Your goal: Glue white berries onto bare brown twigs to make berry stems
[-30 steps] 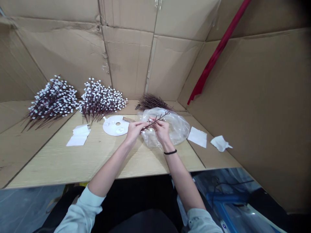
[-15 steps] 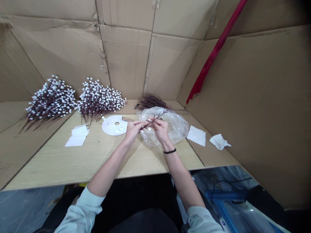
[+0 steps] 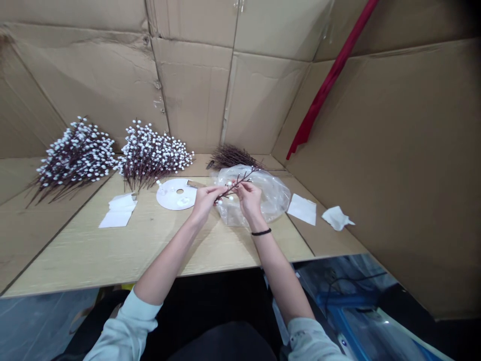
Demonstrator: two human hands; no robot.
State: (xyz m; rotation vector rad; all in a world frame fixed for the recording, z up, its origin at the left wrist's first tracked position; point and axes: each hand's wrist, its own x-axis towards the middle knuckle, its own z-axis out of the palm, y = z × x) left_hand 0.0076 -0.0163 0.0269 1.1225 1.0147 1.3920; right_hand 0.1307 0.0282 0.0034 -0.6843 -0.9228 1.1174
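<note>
A brown artificial twig (image 3: 245, 177) slants up to the right between my hands, with a few white berries (image 3: 231, 198) near its lower end. My left hand (image 3: 206, 201) is closed in a pinch around the lower stem. At the twig's middle, the thumb and fingers of my right hand (image 3: 249, 198) are pressed together on it; whether a berry is between those fingertips is hidden. Beneath both hands lies a clear plastic bag (image 3: 272, 200) with small white bits in it. A white disc (image 3: 169, 197) with a centre hole rests beside my left hand.
Two bundles of white-berried twigs (image 3: 80, 153) (image 3: 152, 153) lie at the back left. Bare brown twigs (image 3: 235, 157) are heaped behind the bag. Papers (image 3: 118, 210) (image 3: 302, 209) and a crumpled tissue (image 3: 337, 218) lie on the table. Cardboard walls (image 3: 394, 150) enclose the back and right; a red strip (image 3: 330, 80) hangs there.
Both hands stay at the twig with almost the same grip. My right fingertips have shifted slightly along it, and the whole view has moved a little.
</note>
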